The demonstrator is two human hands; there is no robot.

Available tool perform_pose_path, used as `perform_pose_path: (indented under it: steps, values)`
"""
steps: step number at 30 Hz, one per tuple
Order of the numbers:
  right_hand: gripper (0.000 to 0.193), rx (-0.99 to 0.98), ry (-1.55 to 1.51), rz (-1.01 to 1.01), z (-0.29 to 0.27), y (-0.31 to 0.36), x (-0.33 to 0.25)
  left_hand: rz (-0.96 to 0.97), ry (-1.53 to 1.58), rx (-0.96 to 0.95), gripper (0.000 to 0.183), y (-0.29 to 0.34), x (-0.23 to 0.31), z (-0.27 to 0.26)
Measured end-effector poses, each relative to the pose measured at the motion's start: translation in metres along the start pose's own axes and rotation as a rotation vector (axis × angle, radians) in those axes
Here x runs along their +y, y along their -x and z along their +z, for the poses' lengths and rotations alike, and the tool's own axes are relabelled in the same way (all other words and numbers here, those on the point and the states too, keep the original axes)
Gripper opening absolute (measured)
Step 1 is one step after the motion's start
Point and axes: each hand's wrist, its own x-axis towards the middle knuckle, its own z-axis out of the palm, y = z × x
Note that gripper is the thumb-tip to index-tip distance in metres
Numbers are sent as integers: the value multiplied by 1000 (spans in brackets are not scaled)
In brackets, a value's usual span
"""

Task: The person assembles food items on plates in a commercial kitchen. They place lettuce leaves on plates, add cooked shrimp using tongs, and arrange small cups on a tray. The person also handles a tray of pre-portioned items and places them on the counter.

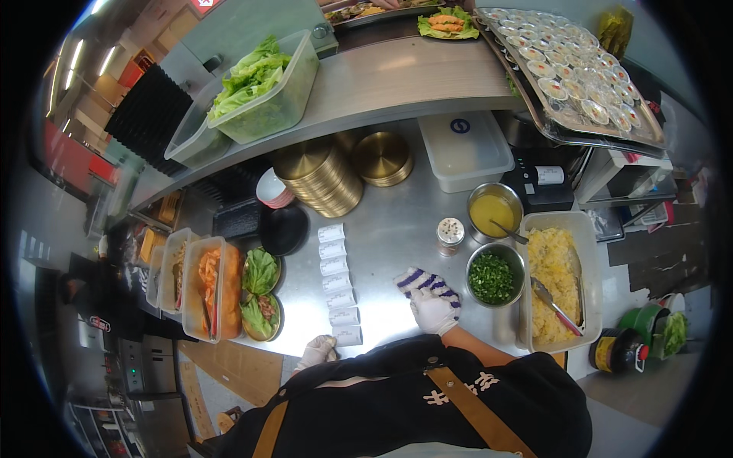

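Observation:
My right hand (431, 311), in a white glove, presses on a purple-and-white striped cloth (421, 282) on the steel counter, its fingers bent over the fabric. At the counter's front edge is my left hand (318, 352), also gloved, with its fingers curled in; whether anything is inside them is hidden. Just right of it lies the lowest of several white paper slips (347, 336), which run in a column away from me. Two round plates with lettuce (261, 272) stand to the left, the nearer one also bearing some shredded food (266, 308).
On the right are a bowl of chopped green onion (492, 276), a bowl of yellow liquid (496, 213), a shaker (450, 232) and a tub of yellow food (551, 267). Stacked gold plates (321, 179) stand behind; a tub of orange food (211, 290) is left. A shelf (397, 76) spans the back.

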Motion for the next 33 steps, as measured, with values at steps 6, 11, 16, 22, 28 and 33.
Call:
perform_pose_path:
  steps: [6,11,16,22,28,33]
  values:
    - [17,18,17,-20,-4,-2,0,-19,-18,13,19,0,4,1]
    - [18,-23,-9,2,-6,-3,-1,22,51,-3,16,1,1,0]
    - [19,-99,0,74,-4,-2,-2,-25,32,-8,15,0,0,-1]
    - [20,-87,15,38,-2,-3,1,-30,59,26,14,0,4,3]
    - [20,-94,-2,21,-4,-3,1,16,25,-16,14,6,6,3]
    - [24,-101,13,26,-4,-2,2,43,-68,15,16,6,9,6]
